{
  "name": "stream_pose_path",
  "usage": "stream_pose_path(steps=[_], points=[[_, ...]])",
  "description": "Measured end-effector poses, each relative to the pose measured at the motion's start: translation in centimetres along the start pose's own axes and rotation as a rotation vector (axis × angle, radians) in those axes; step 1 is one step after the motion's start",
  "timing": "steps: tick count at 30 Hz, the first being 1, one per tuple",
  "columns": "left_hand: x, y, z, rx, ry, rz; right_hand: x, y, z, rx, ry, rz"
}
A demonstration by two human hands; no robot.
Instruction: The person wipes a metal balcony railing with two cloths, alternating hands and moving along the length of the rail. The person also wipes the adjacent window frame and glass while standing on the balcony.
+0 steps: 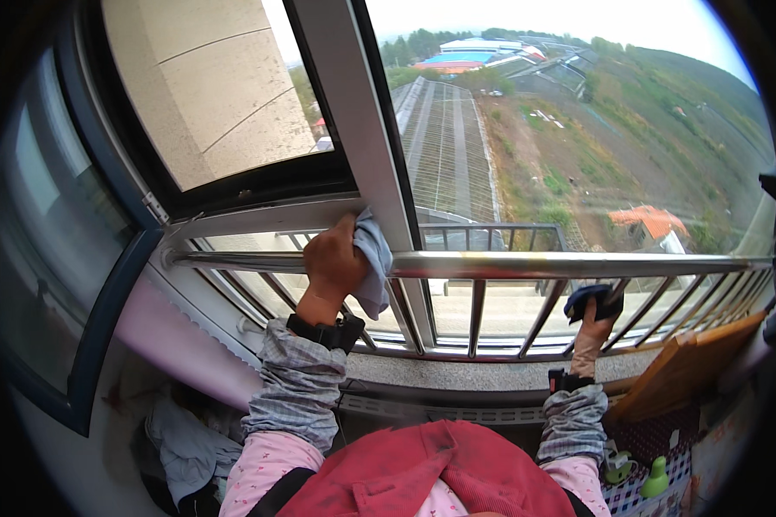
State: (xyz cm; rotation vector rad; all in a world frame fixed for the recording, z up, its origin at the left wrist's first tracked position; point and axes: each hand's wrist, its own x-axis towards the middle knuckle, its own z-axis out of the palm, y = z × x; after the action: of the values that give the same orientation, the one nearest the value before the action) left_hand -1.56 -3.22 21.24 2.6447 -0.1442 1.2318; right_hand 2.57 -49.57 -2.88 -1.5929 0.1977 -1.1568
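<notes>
My left hand [332, 258] is closed on a light blue-grey cloth [372, 258], pressed to the white upright window post [372, 146] just above the metal rail [491, 264]. The cloth's lower end hangs down in front of the rail. Over to the right, my right hand [602, 317] is closed round a dark blue object [580, 302], just below the rail and among the railing bars. The exact kind of that object is too hard to make out. Both forearms reach forward from the lower edge, with dark bands at the wrists.
At left a dark-framed window sash [112, 319] stands swung inward. Metal bars [478, 314] run below the rail, above a speckled stone sill [457, 372]. A wooden board [685, 366] leans at right, near a green bottle [655, 478]. Grey fabric [190, 452] lies at lower left.
</notes>
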Motion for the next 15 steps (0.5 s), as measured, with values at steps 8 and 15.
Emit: stream_pose_path(steps=[8, 15], points=[[0.1, 0.5, -0.4, -0.029, -0.014, 0.007, -7.0, 9.6, -1.2, -0.133, 0.062, 0.242], [0.1, 0.4, -0.2, -0.064, 0.005, 0.016, -9.9, 13.0, -3.6, -0.345, -0.095, 0.28]])
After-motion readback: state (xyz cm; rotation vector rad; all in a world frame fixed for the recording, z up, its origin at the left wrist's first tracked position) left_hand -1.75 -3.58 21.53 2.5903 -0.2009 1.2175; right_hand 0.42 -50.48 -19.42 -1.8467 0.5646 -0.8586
